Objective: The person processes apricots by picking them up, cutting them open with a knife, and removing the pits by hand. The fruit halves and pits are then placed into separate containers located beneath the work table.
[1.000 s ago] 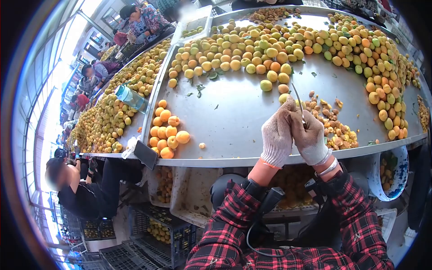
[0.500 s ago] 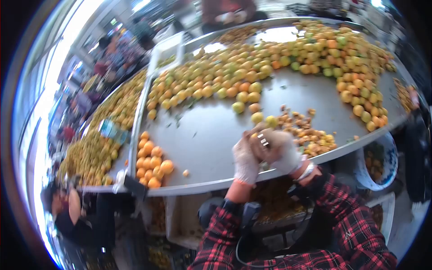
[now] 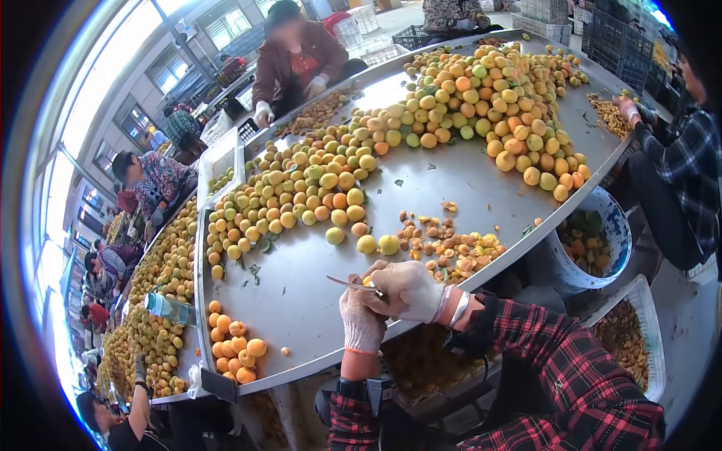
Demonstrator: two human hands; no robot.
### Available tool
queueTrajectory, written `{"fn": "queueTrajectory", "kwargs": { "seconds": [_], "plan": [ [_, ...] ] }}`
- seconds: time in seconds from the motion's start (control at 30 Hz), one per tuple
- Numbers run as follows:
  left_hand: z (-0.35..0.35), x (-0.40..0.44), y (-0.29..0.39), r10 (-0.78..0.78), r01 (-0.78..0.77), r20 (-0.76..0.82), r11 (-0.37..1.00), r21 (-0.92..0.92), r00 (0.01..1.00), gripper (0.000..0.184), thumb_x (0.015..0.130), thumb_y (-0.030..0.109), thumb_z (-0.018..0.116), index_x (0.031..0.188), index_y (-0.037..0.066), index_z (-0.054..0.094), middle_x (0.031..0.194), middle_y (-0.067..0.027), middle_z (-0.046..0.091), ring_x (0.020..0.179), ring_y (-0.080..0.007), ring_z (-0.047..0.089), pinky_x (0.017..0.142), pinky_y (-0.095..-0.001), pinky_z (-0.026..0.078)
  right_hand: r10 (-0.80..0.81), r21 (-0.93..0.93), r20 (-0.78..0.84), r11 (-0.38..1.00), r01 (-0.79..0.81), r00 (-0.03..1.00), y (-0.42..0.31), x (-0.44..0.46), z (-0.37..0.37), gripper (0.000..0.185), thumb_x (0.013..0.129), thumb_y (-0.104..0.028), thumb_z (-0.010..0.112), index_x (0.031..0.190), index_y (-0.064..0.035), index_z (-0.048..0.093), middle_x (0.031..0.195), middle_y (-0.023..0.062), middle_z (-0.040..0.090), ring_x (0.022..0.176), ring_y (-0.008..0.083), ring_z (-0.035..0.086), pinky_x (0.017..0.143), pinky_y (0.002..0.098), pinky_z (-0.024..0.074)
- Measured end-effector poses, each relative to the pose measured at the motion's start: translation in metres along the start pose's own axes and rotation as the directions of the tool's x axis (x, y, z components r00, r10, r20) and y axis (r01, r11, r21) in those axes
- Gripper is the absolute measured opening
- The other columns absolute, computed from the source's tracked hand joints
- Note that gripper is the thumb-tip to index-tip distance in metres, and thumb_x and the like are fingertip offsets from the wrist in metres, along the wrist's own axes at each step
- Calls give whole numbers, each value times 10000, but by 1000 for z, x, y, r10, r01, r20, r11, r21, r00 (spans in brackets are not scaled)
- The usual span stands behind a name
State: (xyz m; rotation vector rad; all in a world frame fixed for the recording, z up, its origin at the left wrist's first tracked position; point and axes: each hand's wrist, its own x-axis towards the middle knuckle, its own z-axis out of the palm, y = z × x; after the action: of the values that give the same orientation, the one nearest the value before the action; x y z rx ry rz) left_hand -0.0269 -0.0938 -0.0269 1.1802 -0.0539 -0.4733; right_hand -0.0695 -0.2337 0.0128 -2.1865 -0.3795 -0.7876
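My R grip [image 3: 410,291] is closed on a thin curved blade [image 3: 344,283], its tip sticking out L, prob. choked up short for control. A bit of orange flesh [image 3: 368,280] shows right by the blade, under my R fingers. My L grip [image 3: 363,319] is curled up against the R, prob. to steady things; can't tell what's inside it, knuckles hide that. Both are over the near edge of the desk [image 3: 308,312], I guess so the elbows stay low. Heap of pits + scraps [image 3: 465,252] lies just far-R of my hands, presumably for a short reach. Whole fruit pile [image 3: 316,184] spreads across the far side, greener mix, w/ a few strays close in. Orange fruit group [image 3: 239,344] sits apart at near L, prob. so it doesn't mix w/ the rest. Blue-white bucket [image 3: 618,234] stands off the desk's R edge, within reach I'd say.
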Motion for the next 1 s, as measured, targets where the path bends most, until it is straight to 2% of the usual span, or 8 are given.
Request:
{"fn": "queueTrajectory", "kwargs": {
  "seconds": [0.2, 0.27, 0.33, 0.47, 0.53, 0.73, 0.8, 1.0],
  "plan": [
    [23, -11, 10, 147, -145, 23, 985, -95, 989, 500, 1064, 337, 351, 1164, -91, 588, 1072, -122, 646, 954, -212, 629, 862, -338, 527, 184, 144, 45, 971, -189, 982, -12, 1, -13, 400, 913, -425, 609, 778, -48, 615, 816, 156, 660, 741, 351, 658, 640, 431, 522],
    [47, -18, 25, 227, -220, -201, 974, 58, 953, 465, 1054, 326, 395, 1201, -71, 588, 1097, -104, 643, 972, -189, 620, 874, -328, 514, 307, 190, 119, 926, -325, 944, -11, 1, -13, 408, 923, -434, 593, 838, -37, 631, 853, 163, 672, 766, 359, 664, 666, 434, 527],
    [41, -12, 17, 323, -302, -109, 938, 171, 940, 453, 1047, 325, 410, 1239, -47, 585, 1147, -94, 637, 1006, -169, 608, 886, -311, 498, 423, 391, 159, 803, -451, 892, -11, 5, -12, 420, 942, -429, 601, 922, -10, 597, 783, 187, 629, 761, 331, 655, 677, 381, 510],
    [39, -12, 12, 477, -452, -16, 844, 289, 879, 461, 1051, 337, 399, 1284, -21, 573, 1183, -83, 631, 1049, -162, 598, 895, -295, 488, 526, 316, 329, 721, -616, 784, 1, 7, -6, 473, 957, -461, 555, 982, 9, 600, 814, 171, 646, 784, 257, 649, 717, 384, 505],
    [38, -17, 13, 410, -313, -86, 800, 511, 908, 468, 1051, 354, 406, 1279, -16, 578, 1167, -72, 630, 1029, -152, 595, 863, -292, 496, 516, 378, 354, 684, -624, 780, 4, 13, -11, 463, 957, -447, 558, 963, 14, 604, 792, 155, 641, 762, 224, 632, 709, 374, 502],
    [40, -14, 3, 545, -466, -54, 760, 453, 837, 400, 1037, 305, 449, 1190, -17, 630, 1032, -41, 645, 911, -131, 588, 803, -287, 497, 512, 396, 295, 703, -591, 807, 7, 3, 0, 359, 945, -360, 603, 909, -3, 630, 761, 110, 644, 723, 140, 596, 670, 327, 495],
    [34, -13, 1, 399, -349, -121, 887, 302, 909, 473, 1058, 317, 416, 1282, -74, 559, 1198, -105, 620, 1069, -181, 589, 918, -316, 490, 447, 463, 164, 752, -469, 879, 3, -3, 4, 308, 938, -325, 628, 916, -19, 645, 784, 105, 663, 736, 135, 608, 667, 322, 497],
    [36, -12, 2, 256, -268, -196, 963, -37, 946, 467, 1037, 333, 434, 1198, -73, 600, 1134, -106, 640, 960, -186, 614, 843, -309, 521, 286, 360, 9, 893, -270, 958, -2, -4, 1, 302, 906, -274, 681, 741, -41, 582, 692, 148, 589, 607, 250, 588, 574, 359, 468]
  ]
}}
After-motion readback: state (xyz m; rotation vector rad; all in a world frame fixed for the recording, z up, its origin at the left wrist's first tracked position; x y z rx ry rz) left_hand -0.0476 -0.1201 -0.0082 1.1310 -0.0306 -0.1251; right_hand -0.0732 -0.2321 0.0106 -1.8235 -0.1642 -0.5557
